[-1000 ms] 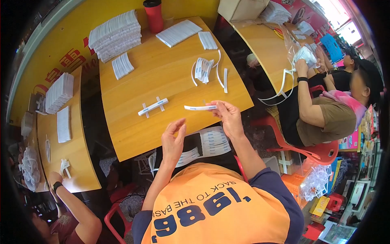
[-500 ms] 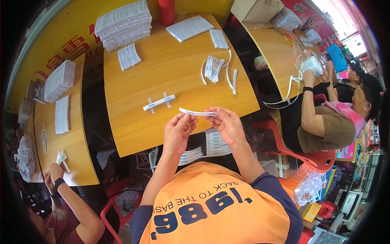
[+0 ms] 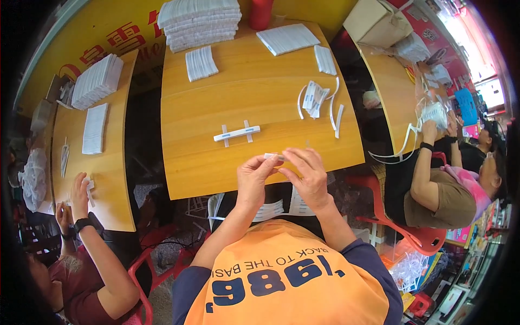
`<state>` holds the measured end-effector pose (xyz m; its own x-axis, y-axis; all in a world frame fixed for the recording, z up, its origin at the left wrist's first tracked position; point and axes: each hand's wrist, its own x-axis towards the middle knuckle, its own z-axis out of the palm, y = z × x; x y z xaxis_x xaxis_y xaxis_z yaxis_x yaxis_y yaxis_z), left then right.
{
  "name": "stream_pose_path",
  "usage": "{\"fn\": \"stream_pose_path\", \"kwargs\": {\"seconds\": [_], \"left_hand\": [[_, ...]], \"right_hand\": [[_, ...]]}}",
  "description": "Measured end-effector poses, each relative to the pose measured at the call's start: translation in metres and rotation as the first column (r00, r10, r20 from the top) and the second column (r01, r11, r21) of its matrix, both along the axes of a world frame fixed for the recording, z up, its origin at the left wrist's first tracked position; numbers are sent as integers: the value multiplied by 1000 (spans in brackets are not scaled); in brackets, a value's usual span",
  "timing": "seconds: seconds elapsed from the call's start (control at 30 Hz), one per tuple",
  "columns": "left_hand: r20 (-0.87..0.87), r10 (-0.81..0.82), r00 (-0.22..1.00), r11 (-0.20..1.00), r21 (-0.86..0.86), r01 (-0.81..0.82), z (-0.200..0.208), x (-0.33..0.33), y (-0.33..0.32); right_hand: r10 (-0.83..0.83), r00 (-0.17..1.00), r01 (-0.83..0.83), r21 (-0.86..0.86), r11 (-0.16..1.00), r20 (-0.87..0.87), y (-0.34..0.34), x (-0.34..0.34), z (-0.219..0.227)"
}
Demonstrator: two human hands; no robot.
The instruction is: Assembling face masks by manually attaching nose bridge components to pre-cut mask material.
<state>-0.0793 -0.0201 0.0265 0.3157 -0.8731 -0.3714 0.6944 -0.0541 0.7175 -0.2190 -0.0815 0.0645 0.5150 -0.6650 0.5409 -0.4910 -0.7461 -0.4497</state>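
Observation:
My left hand [image 3: 253, 176] is closed in a pinch on a white paper strip [image 3: 271, 156], just above the table's near edge. My right hand [image 3: 309, 172] meets it from the other side, fingers curled over the strip's right end, which they mostly hide. Ahead of my hands on the wooden table [image 3: 200, 157], a long narrow white piece with blue print [image 3: 236, 133] lies across two short pale strips. Printed white strips [image 3: 269, 210] and a printed sheet [image 3: 299, 203] rest below my hands, near my lap.
Loose strips [image 3: 314, 99] lie at the table's right. Stacks of white strips [image 3: 199, 24] and smaller bundles [image 3: 201, 63] stand at the back, beside a red container [image 3: 260, 14]. Co-workers sit at the left table [image 3: 116, 200] and right table [image 3: 379, 70], handling white strips.
The strip was stretched level between both hands; now my hands are closer together and much of it is hidden in the fingers. The whole view has shifted, moving the table up and right.

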Motion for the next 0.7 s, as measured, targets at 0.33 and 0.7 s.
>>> {"fn": "stream_pose_path", "kwargs": {"seconds": [0.33, 0.7], "left_hand": [[701, 231, 675, 959, -47, -280, -9, 57, 17], [838, 7, 546, 939, 182, -292, -16, 75, 14]], "right_hand": [[168, 985, -170, 219, 961, 29, -40, 56, -3], [346, 935, -324, 214, 921, -73, -66, 133, -27]]}}
